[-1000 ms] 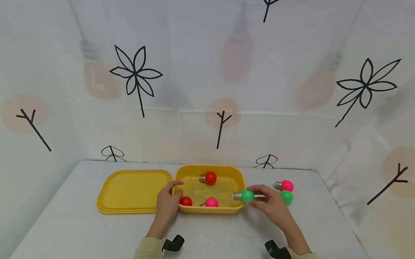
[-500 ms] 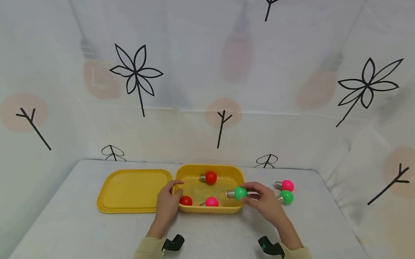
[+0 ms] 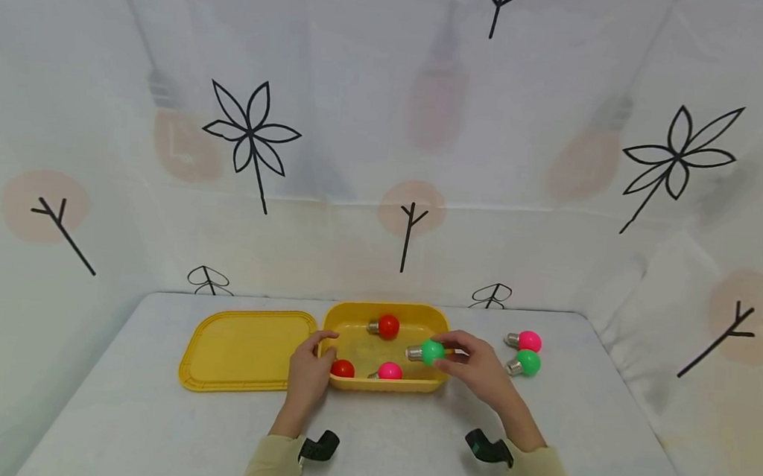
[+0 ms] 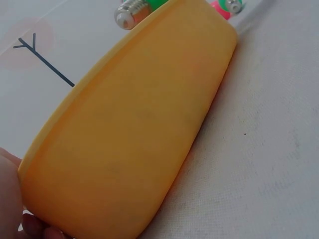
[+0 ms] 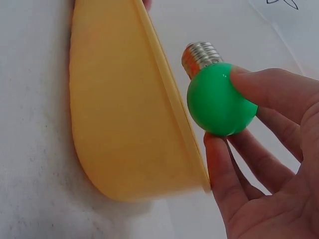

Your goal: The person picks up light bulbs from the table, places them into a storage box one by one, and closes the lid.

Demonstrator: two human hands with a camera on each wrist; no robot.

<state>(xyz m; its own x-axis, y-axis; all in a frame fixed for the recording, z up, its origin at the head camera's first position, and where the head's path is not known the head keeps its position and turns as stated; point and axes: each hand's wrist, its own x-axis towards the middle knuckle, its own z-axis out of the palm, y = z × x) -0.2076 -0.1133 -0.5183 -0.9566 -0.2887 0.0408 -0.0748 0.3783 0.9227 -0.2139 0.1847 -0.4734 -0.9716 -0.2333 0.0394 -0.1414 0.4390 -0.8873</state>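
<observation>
Between thumb and fingers my right hand [image 3: 475,365] pinches a green light bulb [image 5: 222,99] by its round globe, its silver screw base pointing left. The bulb is held over the right part of a yellow plastic box [image 3: 359,383]. My left hand [image 3: 308,374] grips the box's left end at the rim; part of that hand also shows at the lower left of the left wrist view. Inside the box lie a red bulb [image 3: 389,327] towards the back, another red bulb [image 3: 343,369] at the front left and a pink bulb [image 3: 390,371] at the front, both partly hidden by the front wall.
Right of the box, a pink bulb [image 3: 529,341] and a second green bulb [image 3: 529,362] lie on the white table [image 3: 392,448]. A flat yellow lid [image 3: 248,351] lies to the left of the box. White patterned cloth [image 3: 327,249] stands behind the table.
My right hand has carried the green bulb left, from the box's right rim to further over its inside. More of the other green bulb shows now. The left hand stays put.
</observation>
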